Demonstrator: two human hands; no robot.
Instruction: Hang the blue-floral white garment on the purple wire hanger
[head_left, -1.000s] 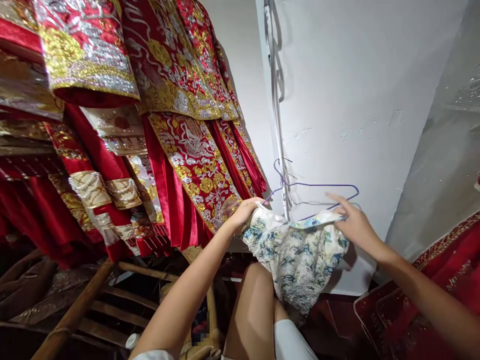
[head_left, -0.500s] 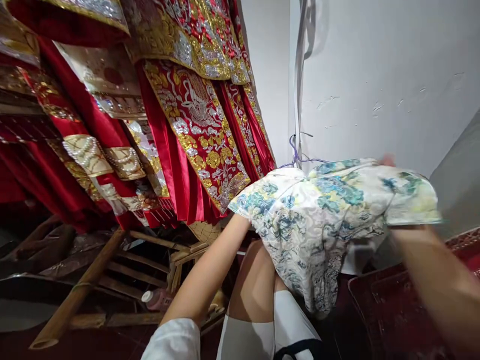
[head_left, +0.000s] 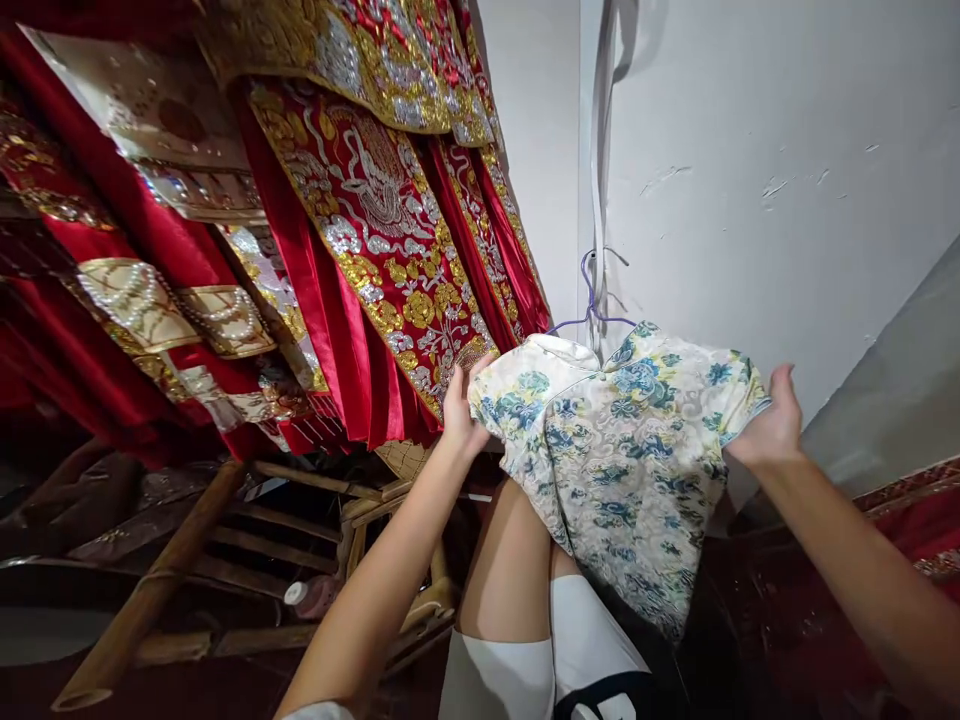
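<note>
A short-sleeved blouse [head_left: 615,450], cream with blue-green flowers and a stand-up collar, hangs on a purple hanger [head_left: 589,312] against the wall. My left hand [head_left: 463,415] holds the sleeve at the left side, its fingers partly behind the cloth. At the opposite sleeve, my right hand [head_left: 772,425] has its fingers tucked under or inside the cuff, where they are hidden, and its thumb raised away from the cloth. The front of the blouse is spread between both hands, and its lower hem hangs near my knees.
Red garments with gold and silver embroidery [head_left: 397,210] hang close on the left. Below them stands a bamboo chair [head_left: 375,510], with a bamboo pole [head_left: 161,590] and a white-capped bottle [head_left: 311,597]. A pale strap [head_left: 600,130] runs down the wall [head_left: 757,110].
The blouse was raised and bunched with both hands hidden under its sleeves. Now it hangs lower and flatter, its front facing me, and both hands show at the sleeves.
</note>
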